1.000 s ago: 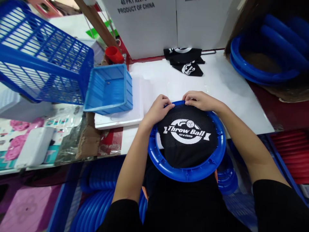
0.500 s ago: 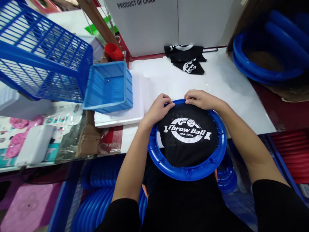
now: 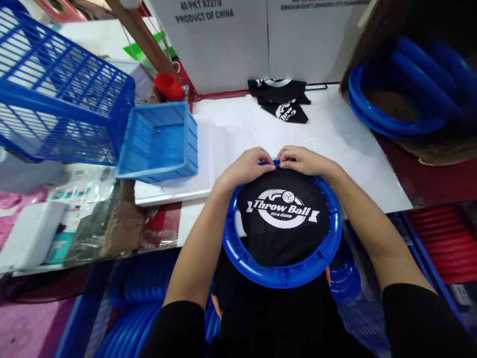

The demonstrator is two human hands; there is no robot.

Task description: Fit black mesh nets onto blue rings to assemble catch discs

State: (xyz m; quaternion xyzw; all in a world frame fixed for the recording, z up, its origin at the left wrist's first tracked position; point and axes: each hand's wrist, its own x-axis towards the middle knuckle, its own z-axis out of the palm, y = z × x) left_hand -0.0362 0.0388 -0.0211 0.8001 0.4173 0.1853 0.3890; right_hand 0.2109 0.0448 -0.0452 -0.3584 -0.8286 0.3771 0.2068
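A blue plastic ring (image 3: 283, 277) leans against the table's front edge, near my body. Over it lies a black mesh cloth (image 3: 286, 243) with a white "Throw Ball" print; a gap shows between cloth and ring at the left. At the ring's far rim, my left hand (image 3: 251, 166) pinches the cloth's edge. My right hand (image 3: 304, 160) is closed beside it, fingers and thumb pinching the same edge; the fingertips of both hands nearly meet. What lies directly under the fingertips is hidden.
More black printed cloths (image 3: 286, 110) lie at the back by white cartons (image 3: 223, 49). A light-blue bin (image 3: 158, 144) and a blue basket (image 3: 67, 109) stand left. Blue rings (image 3: 395, 127) fill a box at right. Below the table are stacked blue rings (image 3: 137, 308) and red rings (image 3: 443, 243).
My hands have come closer together along the far rim, the right one shifting left. The camera view has shifted slightly; the cloth still lies over the ring.
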